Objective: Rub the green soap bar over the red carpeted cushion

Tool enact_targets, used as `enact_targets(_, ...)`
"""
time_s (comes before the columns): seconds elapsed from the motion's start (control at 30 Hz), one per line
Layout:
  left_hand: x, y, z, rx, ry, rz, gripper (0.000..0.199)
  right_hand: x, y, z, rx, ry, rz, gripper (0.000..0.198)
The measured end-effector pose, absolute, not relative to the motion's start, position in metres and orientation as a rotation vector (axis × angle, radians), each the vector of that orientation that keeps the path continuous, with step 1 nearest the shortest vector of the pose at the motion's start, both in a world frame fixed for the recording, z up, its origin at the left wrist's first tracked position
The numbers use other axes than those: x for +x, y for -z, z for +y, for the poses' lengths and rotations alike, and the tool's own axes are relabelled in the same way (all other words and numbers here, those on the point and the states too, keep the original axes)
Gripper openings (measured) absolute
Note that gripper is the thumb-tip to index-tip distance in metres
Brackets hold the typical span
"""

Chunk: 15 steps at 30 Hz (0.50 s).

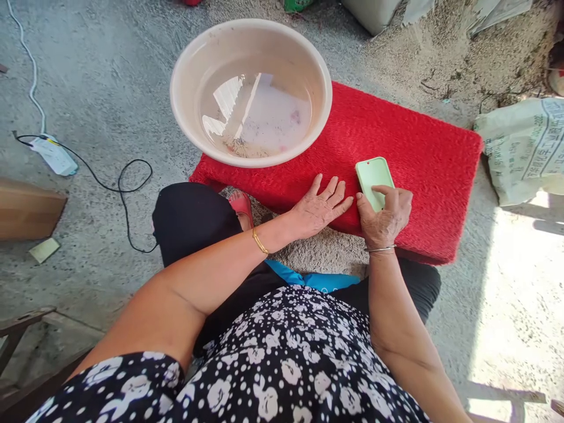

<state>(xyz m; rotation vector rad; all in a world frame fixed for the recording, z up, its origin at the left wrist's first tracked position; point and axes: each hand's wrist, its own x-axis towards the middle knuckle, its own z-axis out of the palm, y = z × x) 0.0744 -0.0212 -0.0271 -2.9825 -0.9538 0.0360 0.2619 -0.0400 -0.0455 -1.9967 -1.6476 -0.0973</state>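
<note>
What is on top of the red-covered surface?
A basin holding water and a pale green case, touched by the right hand. The red cover beneath the basin and the case is hidden.

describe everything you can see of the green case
The case is pale green, a rounded rectangle with a raised rim around a shallow inside, apparently plastic. A small dark spot shows near its far end. Open side up and slightly slanted, it is on the red cover. The right hand touches its near end, thumb by the left edge, a finger over the inside, hiding part of it.
</note>
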Motion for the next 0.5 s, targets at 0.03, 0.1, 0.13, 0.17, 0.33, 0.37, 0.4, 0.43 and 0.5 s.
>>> enact_targets(0.03, 0.0746, 0.0270, -0.0215, -2.977, -0.035, -0.951, 0.060, 0.2615, 0.0453, -0.0399, -1.998, 0.097, -1.647, 0.040)
enact_targets(0.1, 0.0749, 0.0269, -0.0217, -2.971, -0.032, -0.954, 0.059, 0.2605, 0.0452, -0.0395, -2.001, 0.099, -1.642, 0.040)
enact_targets(0.13, 0.0749, 0.0270, -0.0215, -2.970, -0.031, -0.960, 0.059, 0.2599, 0.0452, -0.0392, -2.006, 0.104, -1.633, 0.040)
enact_targets(0.17, 0.0747, 0.0272, -0.0211, -2.973, -0.030, -0.968, 0.059, 0.2592, 0.0452, -0.0389, -2.016, 0.110, -1.622, 0.040)
enact_targets(0.33, 0.0710, 0.0295, -0.0157, -3.040, -0.011, -0.971, 0.060, 0.2565, 0.0426, -0.0382, -2.130, 0.123, -1.545, 0.043)
enact_targets(0.37, 0.0701, 0.0299, -0.0147, -3.051, -0.005, -0.970, 0.060, 0.2563, 0.0416, -0.0384, -2.147, 0.114, -1.538, 0.043)
enact_targets(0.4, 0.0692, 0.0300, -0.0140, -3.057, 0.002, -0.971, 0.060, 0.2564, 0.0405, -0.0386, -2.157, 0.103, -1.536, 0.043)
enact_targets(0.43, 0.0684, 0.0298, -0.0137, -3.060, 0.011, -0.974, 0.060, 0.2566, 0.0395, -0.0389, -2.162, 0.090, -1.540, 0.043)
enact_targets(0.5, 0.0672, 0.0288, -0.0140, -3.058, 0.028, -0.989, 0.059, 0.2576, 0.0375, -0.0395, -2.168, 0.064, -1.553, 0.044)
